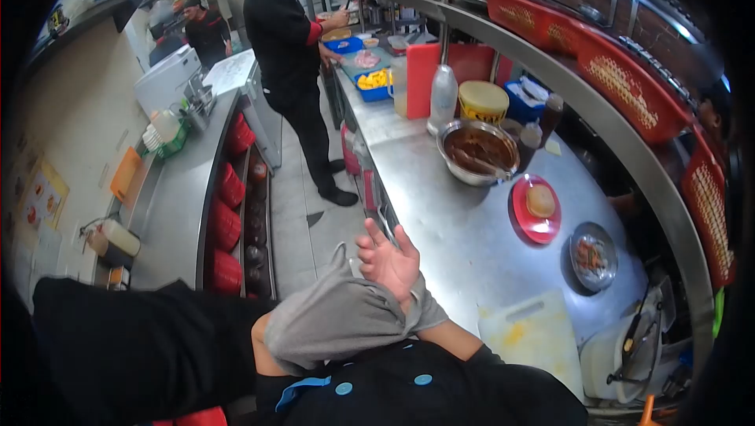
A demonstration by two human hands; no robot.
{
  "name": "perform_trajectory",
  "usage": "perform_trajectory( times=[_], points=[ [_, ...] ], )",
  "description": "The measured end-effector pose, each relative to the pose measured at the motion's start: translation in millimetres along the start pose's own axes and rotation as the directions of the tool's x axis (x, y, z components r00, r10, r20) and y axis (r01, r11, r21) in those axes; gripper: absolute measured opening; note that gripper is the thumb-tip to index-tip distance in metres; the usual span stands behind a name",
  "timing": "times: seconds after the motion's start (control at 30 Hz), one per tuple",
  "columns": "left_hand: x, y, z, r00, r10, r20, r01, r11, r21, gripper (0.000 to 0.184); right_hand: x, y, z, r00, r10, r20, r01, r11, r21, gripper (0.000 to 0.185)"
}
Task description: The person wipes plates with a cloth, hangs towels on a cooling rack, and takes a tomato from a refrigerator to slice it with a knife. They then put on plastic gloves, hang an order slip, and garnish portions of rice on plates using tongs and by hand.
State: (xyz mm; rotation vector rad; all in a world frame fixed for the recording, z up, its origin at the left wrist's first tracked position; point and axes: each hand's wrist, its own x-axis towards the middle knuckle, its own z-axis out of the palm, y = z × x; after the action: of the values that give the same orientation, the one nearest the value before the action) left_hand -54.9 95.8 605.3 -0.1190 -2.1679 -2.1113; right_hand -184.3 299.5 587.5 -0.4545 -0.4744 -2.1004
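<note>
My right hand is palm up at the lower middle, its fingers apart and slightly curled, with nothing in it. A grey cloth lies around my right wrist and forearm. My left forearm comes in from the left and runs under this cloth, which hides my left hand and its fingers. To the right, a white cutting board with yellow stains lies on the steel counter. Beyond it are a red plate with a bun and a dark plate with food scraps.
A steel bowl of brown sauce stands near a clear bottle and a yellow tub. Red baskets line the overhead shelf. A person in black stands at the counter's far end; another is farther back.
</note>
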Motion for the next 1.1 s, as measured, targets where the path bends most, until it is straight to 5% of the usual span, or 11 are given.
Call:
perform_trajectory(
  times=[0.1, 0.23, 0.3, 0.43, 0.67, 0.77, 0.83, 0.9, 0.93, 1.03, 1.1],
  points=[
    [58, -6, -28, 0.997, 0.054, -0.048, -0.056, 0.998, -0.028, 0.052, 33, -18, -8, 0.982, 0.073, 0.171, -0.054, 0.992, -0.117, 0.054],
    [118, -7, -74, 0.988, 0.114, -0.106, -0.117, 0.993, -0.02, 0.052, 92, -26, -10, 0.756, 0.559, 0.341, -0.411, 0.811, -0.418, 0.055],
    [139, -7, -96, 0.983, 0.12, -0.139, -0.122, 0.992, -0.012, 0.052, 125, -31, -27, 0.494, 0.869, 0.019, -0.617, 0.365, -0.697, 0.051],
    [173, -10, -137, 0.976, 0.107, -0.191, -0.103, 0.994, 0.033, 0.052, 182, -58, -106, 0.477, 0.873, -0.099, -0.669, 0.287, -0.686, 0.05],
    [230, -20, -219, 0.979, 0.006, -0.205, 0.042, 0.973, 0.226, 0.052, 282, -97, -229, 0.713, 0.608, -0.349, -0.65, 0.386, -0.655, 0.064],
    [250, -11, -252, 0.979, -0.049, -0.198, 0.11, 0.945, 0.308, 0.052, 325, -133, -309, 0.656, 0.6, -0.457, -0.729, 0.35, -0.588, 0.07],
    [260, -1, -272, 0.98, -0.057, -0.19, 0.126, 0.918, 0.377, 0.052, 376, -147, -301, 0.566, 0.706, -0.426, -0.785, 0.302, -0.542, 0.072],
    [259, 9, -289, 0.98, -0.033, -0.194, 0.123, 0.872, 0.473, 0.052, 430, -160, -255, 0.528, 0.843, -0.107, -0.849, 0.528, -0.029, 0.064],
    [258, 17, -294, 0.98, -0.026, -0.197, 0.127, 0.846, 0.519, 0.052, 453, -160, -258, 0.451, 0.889, -0.08, -0.892, 0.452, -0.003, 0.064],
    [262, 63, -299, 0.9, -0.219, -0.378, 0.384, 0.809, 0.446, 0.052, 494, -159, -288, 0.438, 0.881, -0.181, -0.895, 0.408, -0.181, 0.046],
    [244, 55, -315, 0.735, -0.349, -0.582, 0.588, 0.755, 0.29, 0.053, 522, -156, -319, 0.583, 0.751, -0.31, -0.699, 0.27, -0.662, 0.031]
  ],
)
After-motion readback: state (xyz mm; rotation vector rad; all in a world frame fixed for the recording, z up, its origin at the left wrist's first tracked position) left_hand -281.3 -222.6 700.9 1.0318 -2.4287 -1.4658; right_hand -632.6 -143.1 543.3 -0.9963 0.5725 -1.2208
